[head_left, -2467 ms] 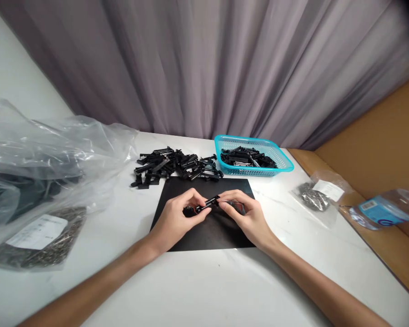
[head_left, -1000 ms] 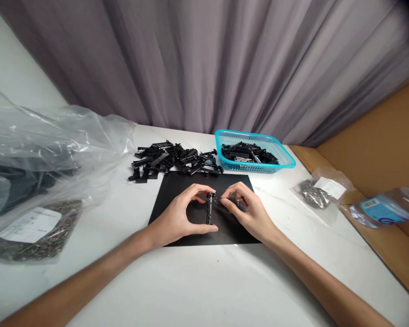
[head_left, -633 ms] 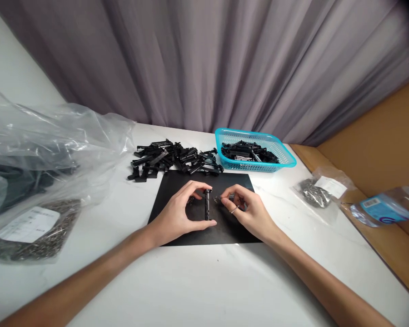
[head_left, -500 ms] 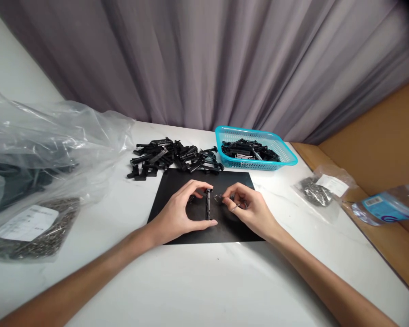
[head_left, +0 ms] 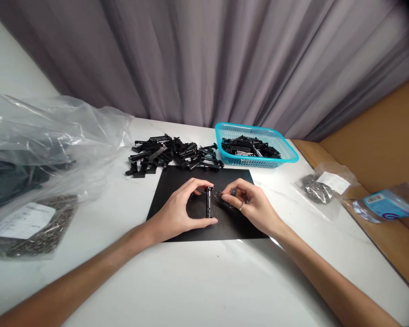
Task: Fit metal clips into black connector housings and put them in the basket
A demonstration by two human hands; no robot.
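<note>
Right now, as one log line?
left hand: holding black part by its ends | right hand: at small metal pieces, grip unclear | under: black mat | behind: loose black parts, blue basket

Left hand (head_left: 177, 206): we see it bare, with slim fingers and a smooth back.
Right hand (head_left: 254, 203): we see this one bare too, with long, thin fingers.
Left forearm (head_left: 98, 263): we see it bare, thin by the wrist, then wider.
Right forearm (head_left: 320, 272): we see it bare, smooth and slim.
</note>
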